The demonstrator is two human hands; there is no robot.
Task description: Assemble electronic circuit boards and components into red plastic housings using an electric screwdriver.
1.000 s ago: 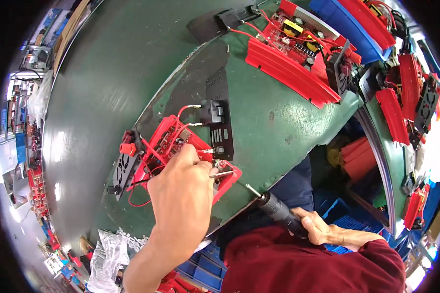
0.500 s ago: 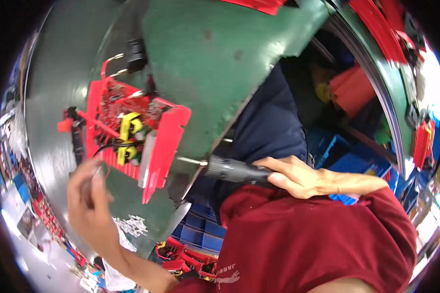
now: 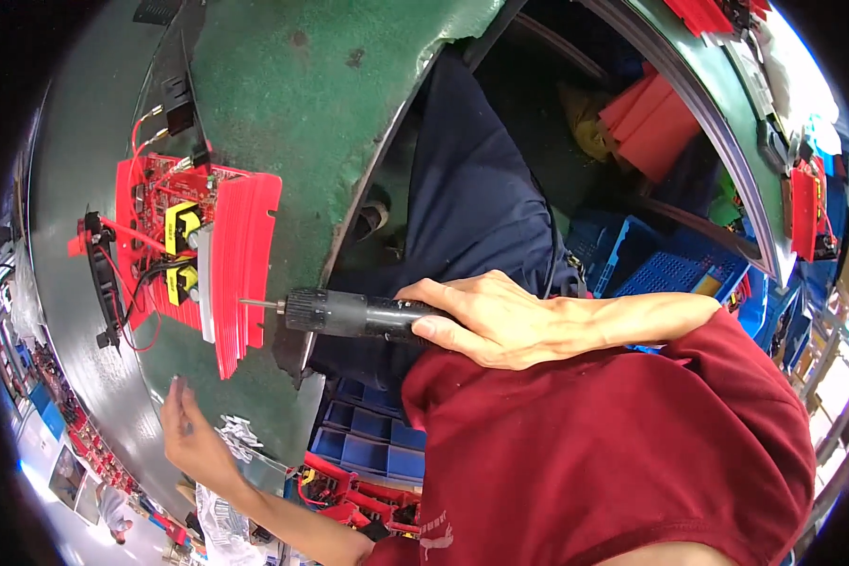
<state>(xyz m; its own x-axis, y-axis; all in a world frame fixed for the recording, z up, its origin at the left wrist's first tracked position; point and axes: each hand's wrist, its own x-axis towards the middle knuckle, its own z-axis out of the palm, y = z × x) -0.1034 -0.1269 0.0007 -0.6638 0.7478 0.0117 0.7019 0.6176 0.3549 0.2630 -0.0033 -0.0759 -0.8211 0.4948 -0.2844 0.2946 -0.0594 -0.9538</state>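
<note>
My right hand [image 3: 495, 321] is wrapped round a black electric screwdriver [image 3: 344, 314], held level with its thin bit pointing left. The bit's tip is close to the finned red metal housing [image 3: 243, 255]; whether it touches, I cannot tell. Inside the housing sit a red circuit board [image 3: 174, 193] and yellow-wrapped transformers [image 3: 183, 229]. A black end panel [image 3: 104, 278] hangs from it on red and black wires. My left hand [image 3: 193, 439] is raised below the housing, fingertips drawn together; anything between them is too small to make out. Small white pieces [image 3: 240, 436] lie beside it.
The green workbench [image 3: 292, 104] has a worn edge near my legs. A black connector block [image 3: 177, 104] stands at the housing's far end. Blue bins [image 3: 372, 429] and red assemblies [image 3: 358, 500] are low in front. A blue crate [image 3: 669, 255] sits to the right.
My left hand has drawn away from the housing's wires, down toward the white pieces. The screwdriver has shifted left with my right hand. The whole view has swung, moving the housing leftward.
</note>
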